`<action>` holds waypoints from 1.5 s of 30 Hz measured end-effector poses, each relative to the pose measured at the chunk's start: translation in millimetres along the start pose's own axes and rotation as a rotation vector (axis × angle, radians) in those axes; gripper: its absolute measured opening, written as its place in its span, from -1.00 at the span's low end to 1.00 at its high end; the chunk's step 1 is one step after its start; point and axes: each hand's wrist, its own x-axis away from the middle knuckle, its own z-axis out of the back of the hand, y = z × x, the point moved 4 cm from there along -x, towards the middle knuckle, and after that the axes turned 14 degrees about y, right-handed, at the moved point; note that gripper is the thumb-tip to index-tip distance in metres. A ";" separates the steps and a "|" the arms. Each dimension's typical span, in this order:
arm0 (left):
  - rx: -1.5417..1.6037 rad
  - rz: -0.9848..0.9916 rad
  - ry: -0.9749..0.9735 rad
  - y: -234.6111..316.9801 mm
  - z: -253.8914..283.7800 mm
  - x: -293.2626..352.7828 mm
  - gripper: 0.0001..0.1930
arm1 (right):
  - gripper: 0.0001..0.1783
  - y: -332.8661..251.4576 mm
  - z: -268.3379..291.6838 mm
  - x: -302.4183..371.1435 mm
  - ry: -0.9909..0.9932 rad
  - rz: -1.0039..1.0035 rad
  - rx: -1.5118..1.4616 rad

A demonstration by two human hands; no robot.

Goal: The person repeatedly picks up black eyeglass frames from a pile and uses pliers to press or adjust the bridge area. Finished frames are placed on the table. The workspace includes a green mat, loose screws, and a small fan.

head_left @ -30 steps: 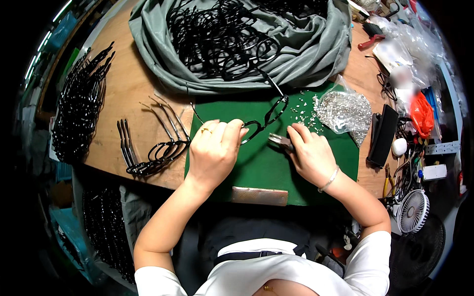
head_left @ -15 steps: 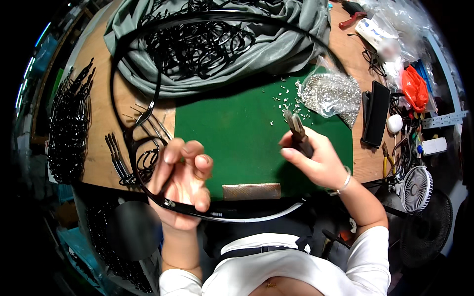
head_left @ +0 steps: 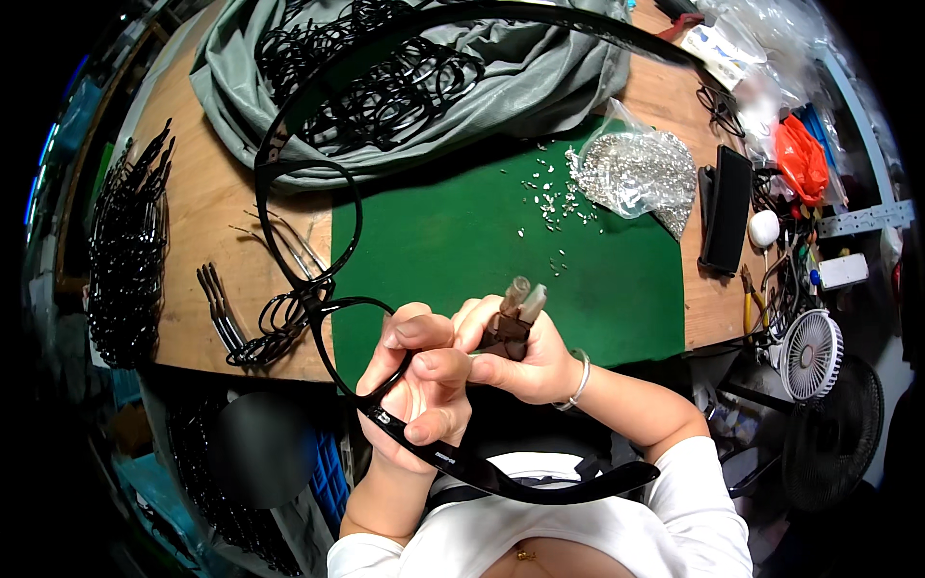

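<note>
My left hand is closed on a black eyeglass frame near the hinge of its lower lens rim. The frame stands on edge, one temple arm curving across the top of the view and the other in front of my chest. My right hand grips dark pliers whose two blunt tips point up and away from me. Its fingertips meet those of my left hand beside the lower rim. Anything pinched between them is hidden.
Over the green mat, a clear bag of tiny silver parts has spilled some loose parts. Black frames heap in grey cloth; more frames stack at left. A black phone-like slab and white fan are right.
My right hand has come left and nearer with the pliers, meeting my left hand. My left hand has moved right with the eyeglass frame, which has turned somewhat. The whole view has shifted slightly.
</note>
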 end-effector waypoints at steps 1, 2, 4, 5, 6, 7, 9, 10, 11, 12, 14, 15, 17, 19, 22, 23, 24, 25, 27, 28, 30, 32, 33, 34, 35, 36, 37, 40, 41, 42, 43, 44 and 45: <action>0.014 0.010 0.010 0.5 -0.1 -0.7 -0.76 | -0.81 2.5 0.6 -0.4 0.014 -0.034 -0.037; 0.027 0.020 0.021 1.6 -0.2 -1.0 -0.75 | -0.83 5.8 1.0 -1.1 0.017 -0.049 -0.050; 0.061 -0.005 0.074 1.3 0.0 -0.1 -0.78 | -0.84 16.0 2.6 -0.9 0.039 -0.115 -0.084; 0.071 0.009 0.084 3.0 0.6 -0.9 -0.80 | -0.84 16.7 0.7 -0.9 0.060 -0.086 -0.078; 0.078 0.012 0.092 6.3 1.0 0.1 -0.81 | -0.84 15.3 -1.6 -0.3 0.056 -0.089 -0.089; 0.086 -0.055 0.162 8.1 -1.7 2.4 -0.82 | -0.84 12.4 -0.4 2.2 0.084 -0.152 -0.058; -0.189 -0.222 0.154 18.0 -6.6 11.2 -0.83 | -0.80 -2.6 10.8 8.4 0.100 -0.210 0.182; -0.378 -0.345 0.162 22.7 -12.6 20.3 -0.82 | -0.78 -14.1 23.6 11.9 0.080 -0.207 0.384; -0.657 -0.495 0.201 30.7 -18.7 31.9 -0.81 | -0.74 -21.4 39.7 16.8 0.094 -0.130 0.638; -0.942 -0.649 0.237 33.4 -26.3 45.6 -0.80 | -0.75 -38.1 50.6 17.4 0.043 -0.080 0.939; -1.267 -0.870 0.314 25.7 -28.0 60.8 -0.75 | -0.81 -57.3 79.6 20.4 0.127 -0.103 1.222; -1.363 -0.868 0.326 20.2 -25.2 58.9 -0.72 | -0.83 -60.7 92.1 18.1 0.197 -0.104 1.230; -1.335 -0.813 0.446 1.7 -20.6 47.2 -0.49 | -0.85 -61.8 105.0 4.4 0.173 -0.063 1.389; -1.542 -0.849 0.341 -13.1 -14.2 32.3 -0.41 | -0.85 -47.0 109.8 -5.8 0.163 -0.024 1.482; -1.977 -0.841 0.264 -18.6 -7.1 21.8 -0.37 | -0.86 -43.4 102.6 -3.2 0.220 0.028 1.579; -2.094 -0.849 0.266 -11.6 -2.4 20.4 -0.35 | -0.86 -43.3 103.2 -3.5 0.225 -0.004 1.591; -2.212 -0.862 0.269 -4.4 3.5 20.3 -0.33 | -0.86 -43.9 103.5 -3.9 0.224 -0.033 1.601; -2.186 -0.837 0.316 1.7 12.1 24.2 -0.24 | -0.87 -43.7 104.7 -3.8 0.224 -0.062 1.612; -2.086 -0.838 0.357 -0.8 17.2 21.9 -0.14 | -0.86 -40.4 105.3 -7.0 0.188 -0.016 1.648; -2.041 -0.840 0.373 -4.6 16.5 18.4 -0.10 | -0.86 -38.9 105.0 -7.2 0.172 0.007 1.667; -1.923 -0.688 0.332 -7.1 15.1 10.0 -0.05 | -0.86 -42.0 103.2 -5.4 0.144 -0.038 1.620; -1.925 -0.677 0.289 -4.8 14.3 7.0 -0.03 | -0.84 -52.3 93.6 0.4 0.145 -0.058 1.426; -1.925 -0.711 0.292 -5.8 14.1 6.0 -0.03 | -0.83 -59.9 79.5 2.2 0.185 -0.168 1.261; -1.925 -0.742 0.295 -7.1 15.7 5.0 -0.03 | -0.82 -63.0 66.6 8.0 0.226 -0.279 1.096; -1.983 -0.797 0.280 -9.2 18.1 2.7 -0.05 | -0.83 -57.5 58.5 17.4 0.242 -0.283 0.919; -2.131 -0.852 0.199 -13.1 16.9 -2.5 -0.07 | -0.83 -57.3 50.3 26.0 0.273 -0.277 0.750; -2.199 -0.934 0.180 -15.8 15.9 -4.8 -0.10 | -0.87 -57.7 38.9 28.1 0.285 -0.136 0.711; -2.297 -1.104 0.203 -21.5 13.6 -3.8 -0.17 | -0.87 -50.5 33.1 33.5 0.303 -0.093 0.691; -2.297 -1.116 0.219 -21.0 14.5 -2.6 -0.17 | -0.87 -48.8 31.1 32.9 0.306 -0.058 0.704; -2.300 -1.127 0.236 -20.3 15.0 -1.3 -0.18 | -0.86 -46.7 28.2 32.1 0.310 -0.023 0.714; -2.301 -1.140 0.234 -20.6 15.0 -0.5 -0.18 | -0.86 -46.3 26.0 32.0 0.315 0.012 0.723; -2.302 -1.151 0.233 -21.4 15.1 -0.2 -0.19 | -0.86 -43.0 27.3 34.1 0.357 -0.104 0.598; -2.310 -1.166 0.229 -21.1 13.9 0.9 -0.19 | -0.85 -39.3 27.0 35.7 0.393 -0.215 0.466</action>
